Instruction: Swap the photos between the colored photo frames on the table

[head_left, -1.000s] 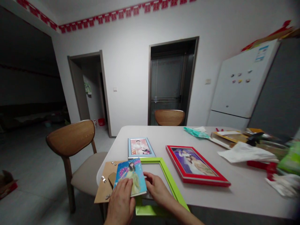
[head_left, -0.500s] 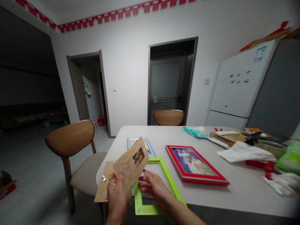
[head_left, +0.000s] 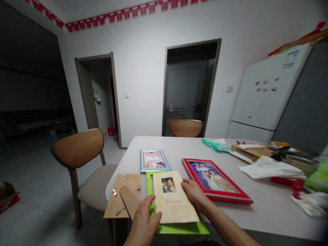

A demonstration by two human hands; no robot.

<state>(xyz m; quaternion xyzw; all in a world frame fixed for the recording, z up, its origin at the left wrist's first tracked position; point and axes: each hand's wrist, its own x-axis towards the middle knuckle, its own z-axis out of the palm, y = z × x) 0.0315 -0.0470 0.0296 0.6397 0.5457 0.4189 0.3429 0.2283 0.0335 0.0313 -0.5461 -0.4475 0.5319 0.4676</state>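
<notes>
A beige paper sheet point(head_left: 174, 208) with a small printed photo and faint lettering lies over a lime-green picture frame point(head_left: 184, 229), hiding most of its opening. My right hand point(head_left: 194, 194) pinches the sheet's right edge. At its lower left edge is my left hand point(head_left: 145, 217), fingers stretched and apart, thumb beside the sheet. Left of the frame, a brown backing board point(head_left: 112, 205) with metal clips rests at the table's edge, and a narrow brown stand point(head_left: 129, 200) slants over it.
A blue picture frame point(head_left: 155, 169) lies behind the green one. To the right is a red picture frame point(head_left: 217, 196) holding a photo. White paper point(head_left: 269, 167), packaging and a green bag point(head_left: 319, 174) crowd the right side. A wooden chair point(head_left: 79, 148) stands at the left.
The paper sheet has come down from a tilted position in my left hand to lie over the green frame. My right hand has moved to its right edge; my left hand has loosened.
</notes>
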